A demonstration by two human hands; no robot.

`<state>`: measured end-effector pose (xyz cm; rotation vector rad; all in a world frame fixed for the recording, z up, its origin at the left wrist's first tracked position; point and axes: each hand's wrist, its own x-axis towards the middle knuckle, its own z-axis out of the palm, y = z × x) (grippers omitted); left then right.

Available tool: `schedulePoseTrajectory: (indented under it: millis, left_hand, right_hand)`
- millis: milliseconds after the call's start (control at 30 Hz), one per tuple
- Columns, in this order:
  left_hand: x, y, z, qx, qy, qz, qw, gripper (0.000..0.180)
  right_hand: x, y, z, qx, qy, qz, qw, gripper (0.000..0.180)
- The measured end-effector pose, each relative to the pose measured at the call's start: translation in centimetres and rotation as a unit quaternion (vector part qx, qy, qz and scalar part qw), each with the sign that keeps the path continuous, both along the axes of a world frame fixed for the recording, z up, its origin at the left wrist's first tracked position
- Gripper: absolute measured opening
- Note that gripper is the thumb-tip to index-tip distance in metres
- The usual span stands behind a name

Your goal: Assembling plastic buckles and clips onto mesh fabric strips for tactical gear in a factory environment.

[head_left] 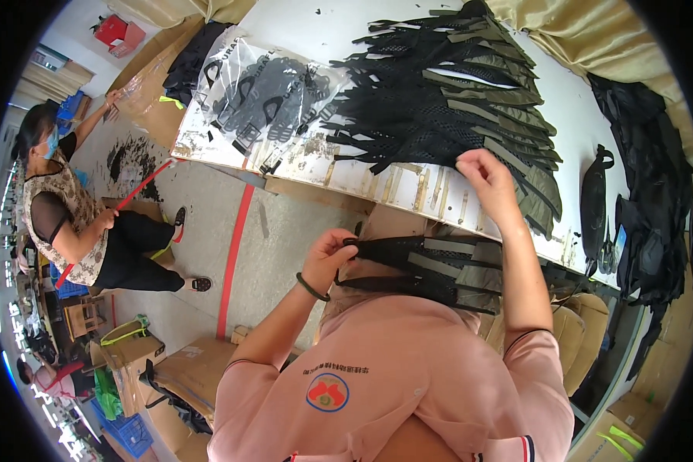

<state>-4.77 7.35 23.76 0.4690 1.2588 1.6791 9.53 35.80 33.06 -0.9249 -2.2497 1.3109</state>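
At the left, a clear bag of buckles (273,96) was set against the pile's strap ends, which could be tangled with it. By the left hand (323,262), one end of the lap pieces (443,262) was clamped between thumb and fingers; being only draped, the rest could be slipped floorward. The black-and-olive pile (431,100) was overlapped on the table (581,108); its near edge was met by the right hand (491,183), fingertips together. Whether fabric was gripped cannot be told; neighbouring layers could be snagged.
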Motion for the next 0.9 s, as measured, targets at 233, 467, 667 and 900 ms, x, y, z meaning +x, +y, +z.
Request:
schedulePoseTrajectory:
  millis: [233, 467, 667, 900]
  left_hand:
    - [0.6, 3.9, 2.7, 0.067, 0.218, -0.097, 0.969, 0.020]
    - [1.5, 3.8, 2.9, 0.049, 0.253, -0.145, 0.955, 0.019]
    - [0.1, -0.9, -0.9, -0.097, 0.035, 0.026, 0.994, 0.030]
    - [-1.2, 2.8, -0.2, -0.084, 0.191, -0.035, 0.977, 0.031]
  right_hand:
    - [-2.6, -7.3, -2.0, -0.255, -0.059, 0.294, 0.919, 0.017]
    - [-2.0, -6.9, -2.5, -0.231, -0.056, 0.283, 0.929, 0.012]
    - [-0.2, 1.3, 0.3, 0.381, -0.033, -0.033, 0.924, 0.026]
    - [3.9, 5.3, -2.4, 0.482, -0.095, -0.033, 0.870, 0.016]
